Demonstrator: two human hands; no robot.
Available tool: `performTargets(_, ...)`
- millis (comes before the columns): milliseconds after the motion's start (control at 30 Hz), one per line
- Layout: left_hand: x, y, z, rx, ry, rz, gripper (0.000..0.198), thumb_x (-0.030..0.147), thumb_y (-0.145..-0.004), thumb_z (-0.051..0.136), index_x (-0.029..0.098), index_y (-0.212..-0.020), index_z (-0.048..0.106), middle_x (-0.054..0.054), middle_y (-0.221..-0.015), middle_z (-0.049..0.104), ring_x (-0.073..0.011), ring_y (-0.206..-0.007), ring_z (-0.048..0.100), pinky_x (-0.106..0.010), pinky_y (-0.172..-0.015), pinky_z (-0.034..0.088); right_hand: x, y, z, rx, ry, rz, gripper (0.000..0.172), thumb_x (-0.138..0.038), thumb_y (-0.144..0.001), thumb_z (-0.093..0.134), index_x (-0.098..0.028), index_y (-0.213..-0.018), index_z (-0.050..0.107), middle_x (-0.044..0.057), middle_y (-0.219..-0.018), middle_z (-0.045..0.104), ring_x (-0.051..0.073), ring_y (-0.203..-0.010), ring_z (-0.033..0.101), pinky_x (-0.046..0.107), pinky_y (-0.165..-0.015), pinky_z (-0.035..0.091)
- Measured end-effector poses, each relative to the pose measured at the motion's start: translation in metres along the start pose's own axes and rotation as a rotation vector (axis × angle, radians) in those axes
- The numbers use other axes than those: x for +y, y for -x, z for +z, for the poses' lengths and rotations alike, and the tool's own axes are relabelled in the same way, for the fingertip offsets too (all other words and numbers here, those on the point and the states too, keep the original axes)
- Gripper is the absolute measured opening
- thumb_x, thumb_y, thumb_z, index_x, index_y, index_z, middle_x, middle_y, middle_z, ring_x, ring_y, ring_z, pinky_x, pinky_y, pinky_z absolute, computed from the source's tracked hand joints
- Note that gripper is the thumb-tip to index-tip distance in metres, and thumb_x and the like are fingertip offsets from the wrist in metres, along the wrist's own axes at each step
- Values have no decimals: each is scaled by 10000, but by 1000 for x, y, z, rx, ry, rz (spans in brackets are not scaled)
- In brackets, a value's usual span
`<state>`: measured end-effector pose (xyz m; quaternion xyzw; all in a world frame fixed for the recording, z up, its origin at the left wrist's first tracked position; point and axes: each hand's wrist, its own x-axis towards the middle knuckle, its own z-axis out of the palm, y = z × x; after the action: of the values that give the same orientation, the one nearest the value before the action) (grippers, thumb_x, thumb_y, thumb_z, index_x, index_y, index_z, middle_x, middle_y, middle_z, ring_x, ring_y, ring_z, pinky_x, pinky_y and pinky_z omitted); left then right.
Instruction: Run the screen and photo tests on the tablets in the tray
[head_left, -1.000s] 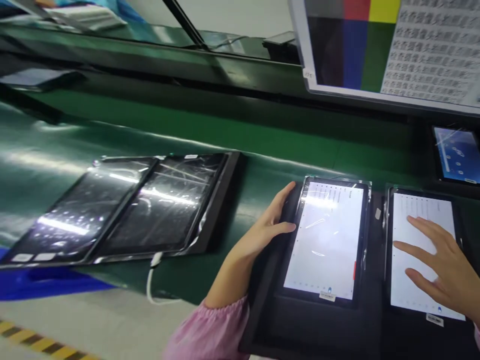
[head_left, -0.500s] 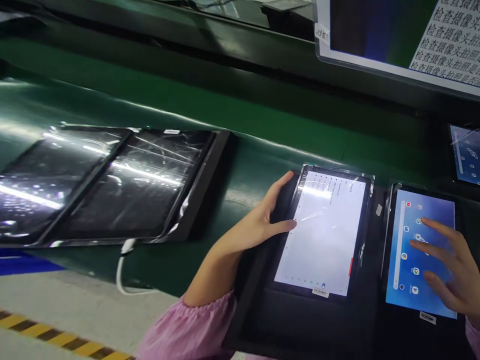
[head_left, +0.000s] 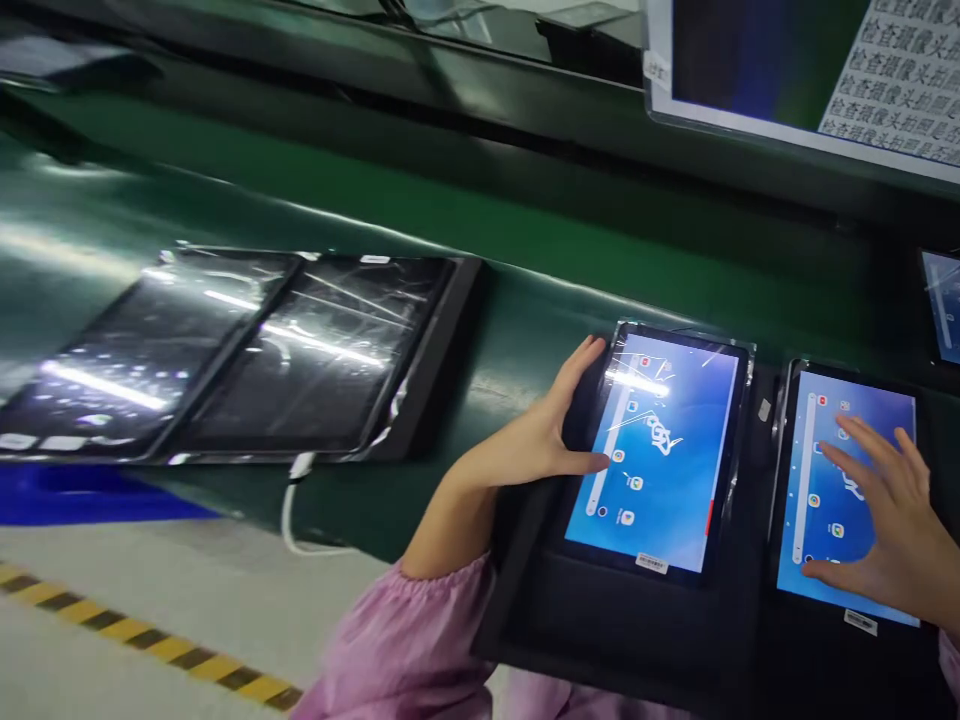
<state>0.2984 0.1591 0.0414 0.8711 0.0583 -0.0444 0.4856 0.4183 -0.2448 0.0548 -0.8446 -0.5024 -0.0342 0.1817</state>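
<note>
Nearest the camera, a pink sleeve (head_left: pixel 420 640) covers the left forearm. It lies at the near left corner of a black tray (head_left: pixel 622 630) that overhangs the belt edge. Two lit tablets sit side by side in this tray, both showing a blue home screen with app icons. The left hand (head_left: pixel 544 440) rests at the outer edge of the left tablet (head_left: pixel 667 470). Its fingers lie together along the tablet's left rim, and the thumb is spread away with its tip on the screen margin; it is not clamped. The right hand (head_left: pixel 896 525) lies over the right tablet (head_left: pixel 825 500), palm down and fingers fanned apart, with the thumb tip on the lower part of the screen. To the left, over grey floor (head_left: pixel 112 600) with a yellow-black stripe (head_left: pixel 150 655), a white cable (head_left: pixel 289 520) hangs off the belt edge. Above it, a second tray (head_left: pixel 435 360) carries two dark tablets (head_left: pixel 315 350) in glossy film, screens off. All of this sits on a green conveyor belt (head_left: pixel 525 300). Farther right, the edge of another lit tablet (head_left: pixel 946 305) is cut by the frame. At the back stands a test chart (head_left: pixel 885 70) with printed characters.
</note>
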Motion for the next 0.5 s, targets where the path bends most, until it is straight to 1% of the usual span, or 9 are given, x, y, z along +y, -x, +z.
performTargets(100,3,6,-2,-53,-54,14,1300,447,-711,866,233,-1657,1,-135,-1728,-148,-395,-1584,-123,-621,-1266,72,6,2,-2,92,-45,10,925,-579,-859,708,-261,-1606,266,187,-1621,327,476,-1473,336,751,-1201,122)
performTargets(200,8,14,-3,-104,-84,7,1388,443,-660,911,240,-1656,-34,-152,-1705,-225,-421,-1568,-164,-646,-1254,111,11,5,-2,159,-54,38,927,-602,-857,696,-303,-1620,261,166,-1607,360,495,-1460,347,730,-1219,138)
performTargets(333,16,24,-1,-156,-94,-18,1456,431,-625,942,295,-1649,-84,-129,-1686,-288,-458,-1567,-112,-636,-1240,225,16,6,0,206,-39,51,910,-617,-837,724,-298,-1593,329,179,-1557,421,527,-1410,396,737,-1207,173)
performTargets(400,19,26,2,-153,-100,-35,1468,414,-630,942,324,-1639,-121,-121,-1678,-310,-482,-1566,-73,-638,-1216,288,17,5,-1,236,-23,80,865,-642,-857,684,-301,-1578,348,183,-1522,451,533,-1381,424,747,-1191,186)
performTargets(500,20,26,7,-131,-132,-51,1498,371,-631,939,349,-1615,-191,-119,-1669,-331,-505,-1561,-50,-658,-1196,313,18,2,-4,277,3,143,823,-661,-863,667,-315,-1552,380,178,-1490,473,531,-1336,467,760,-1162,221)
